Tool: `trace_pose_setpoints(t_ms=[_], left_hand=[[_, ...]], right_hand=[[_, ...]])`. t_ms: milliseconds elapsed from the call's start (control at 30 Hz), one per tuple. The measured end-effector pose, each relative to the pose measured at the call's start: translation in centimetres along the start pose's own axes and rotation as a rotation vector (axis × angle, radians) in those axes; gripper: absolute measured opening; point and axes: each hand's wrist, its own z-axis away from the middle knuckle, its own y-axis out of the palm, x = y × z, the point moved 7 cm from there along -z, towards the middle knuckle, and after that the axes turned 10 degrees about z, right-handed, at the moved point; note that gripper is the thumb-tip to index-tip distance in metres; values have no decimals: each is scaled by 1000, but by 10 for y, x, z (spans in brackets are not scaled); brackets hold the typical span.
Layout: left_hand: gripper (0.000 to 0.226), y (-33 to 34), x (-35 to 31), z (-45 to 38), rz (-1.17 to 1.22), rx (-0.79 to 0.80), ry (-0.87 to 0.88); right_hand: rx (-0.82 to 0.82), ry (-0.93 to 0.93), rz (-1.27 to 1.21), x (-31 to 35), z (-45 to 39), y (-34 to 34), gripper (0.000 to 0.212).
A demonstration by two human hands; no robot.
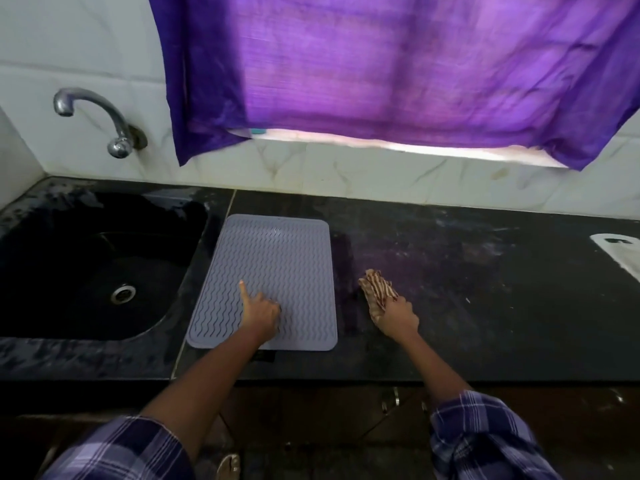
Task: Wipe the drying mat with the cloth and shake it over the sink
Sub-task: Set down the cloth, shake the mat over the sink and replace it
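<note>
A grey ribbed drying mat [277, 258] lies flat on the black counter, just right of the sink [86, 268]. My left hand [259, 313] rests on the mat's near part, index finger stretched out and the other fingers curled, holding nothing. My right hand [398, 315] is on the bare counter to the right of the mat, closed on a crumpled brown-and-cream striped cloth [377, 289]. The cloth sticks out ahead of the fingers and touches the counter, apart from the mat.
A chrome tap [93, 116] juts from the tiled wall above the black sink. A purple curtain [398, 71] hangs over the window behind the counter. A white object [620, 251] lies at the counter's far right edge. Cabinet doors lie below the counter.
</note>
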Motion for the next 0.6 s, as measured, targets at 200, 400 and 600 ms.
trace_pose_setpoints(t_ms=[200, 400, 600], left_hand=[[45, 3, 3, -1, 34, 35, 45], [50, 9, 13, -1, 10, 24, 111], [41, 13, 27, 19, 53, -8, 198]], right_hand=[[-88, 93, 79, -1, 5, 1, 51], [-62, 248, 157, -17, -4, -7, 48], [-284, 68, 197, 53, 36, -25, 57]])
